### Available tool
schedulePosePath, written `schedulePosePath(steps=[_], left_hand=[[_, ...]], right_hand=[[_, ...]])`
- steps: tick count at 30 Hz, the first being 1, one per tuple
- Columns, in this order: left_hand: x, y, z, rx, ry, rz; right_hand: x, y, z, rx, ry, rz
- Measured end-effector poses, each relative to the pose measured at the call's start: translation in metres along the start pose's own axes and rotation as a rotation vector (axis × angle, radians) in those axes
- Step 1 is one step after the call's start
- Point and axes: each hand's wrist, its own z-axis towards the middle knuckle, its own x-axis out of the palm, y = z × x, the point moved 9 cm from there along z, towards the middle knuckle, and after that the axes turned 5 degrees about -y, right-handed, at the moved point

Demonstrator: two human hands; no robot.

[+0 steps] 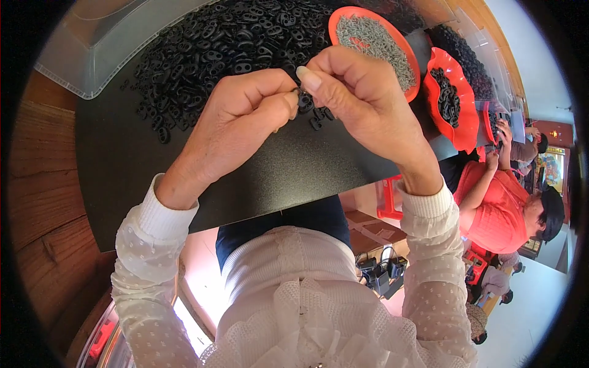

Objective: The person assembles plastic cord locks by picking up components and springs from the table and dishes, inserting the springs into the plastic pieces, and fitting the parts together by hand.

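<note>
My left hand [242,113] and my right hand [365,101] meet above the table, thumbs and forefingers pinched and nearly touching. A small dark piece shows at the left fingertips; most of it is covered. What the right fingertips pinch is hidden behind the thumb. Just beyond the hands lies a large heap of black plastic cord locks [211,52], each with two holes. An orange-red plate [336,20] of small grey metal springs [375,46] stands beyond my right hand. To its right, a red wavy-rimmed bowl [463,101] holds small black parts [446,98].
The black tabletop [270,184] curves toward me. A clear plastic bin [92,49] stands at the far left, and another clear container [472,55] with black parts at the right. Beside me at the right sits a person in a red shirt [500,208]. Chargers [383,270] lie below.
</note>
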Motion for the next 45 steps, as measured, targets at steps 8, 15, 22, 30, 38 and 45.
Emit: schedulePosePath(steps=[8,15,22,30,38,45], left_hand=[[-0.001,0.001,-0.001,-0.003,-0.001,0.006],[-0.003,-0.002,-0.001,0.024,-0.024,0.019],[-0.008,-0.003,0.000,-0.055,-0.023,-0.047],[-0.009,0.000,0.001,-0.129,-0.014,-0.095],[-0.009,0.002,0.001,-0.128,0.010,-0.115],[-0.009,-0.002,0.001,-0.110,-0.031,-0.112]], right_hand=[[0.003,-0.002,-0.002,0.005,-0.023,-0.025],[0.007,-0.001,-0.004,0.011,-0.077,-0.045],[0.007,-0.002,-0.008,0.110,0.020,0.057],[0.003,0.003,-0.007,0.058,0.008,0.220],[0.007,0.001,0.001,-0.023,-0.011,0.018],[0.008,0.013,0.009,-0.138,-0.046,-0.146]])
